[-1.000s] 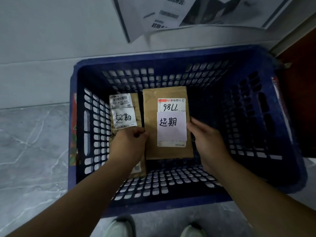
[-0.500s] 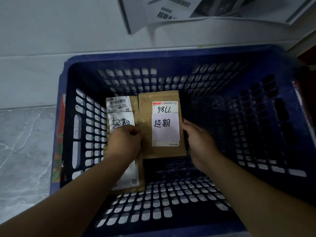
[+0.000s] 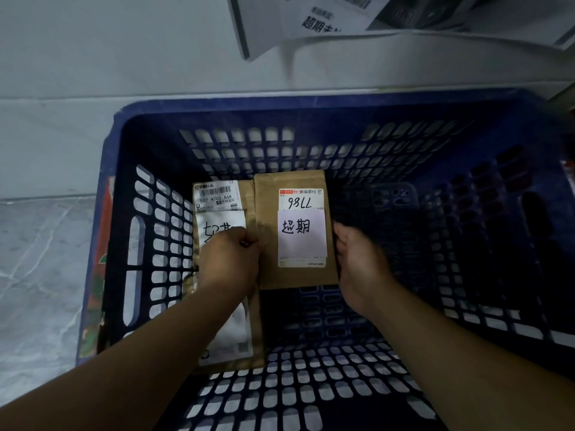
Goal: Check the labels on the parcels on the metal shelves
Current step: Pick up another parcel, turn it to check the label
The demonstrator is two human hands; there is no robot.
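Two brown paper parcels lie side by side in a blue plastic crate. The right parcel carries a white label with handwritten digits and a pale note with two handwritten characters. My left hand grips its left edge with curled fingers and my right hand holds its right edge. The left parcel has a barcode label and a white handwritten note, partly hidden under my left hand and forearm.
The crate stands on a grey marble floor against a white wall. A printed paper sheet hangs on the wall above it. A dark phone case lies on the crate's bottom, right of the parcels.
The view has come closer to the crate. Both hands and the right parcel have sunk deeper into it, and the parcel now lies level with the left one.
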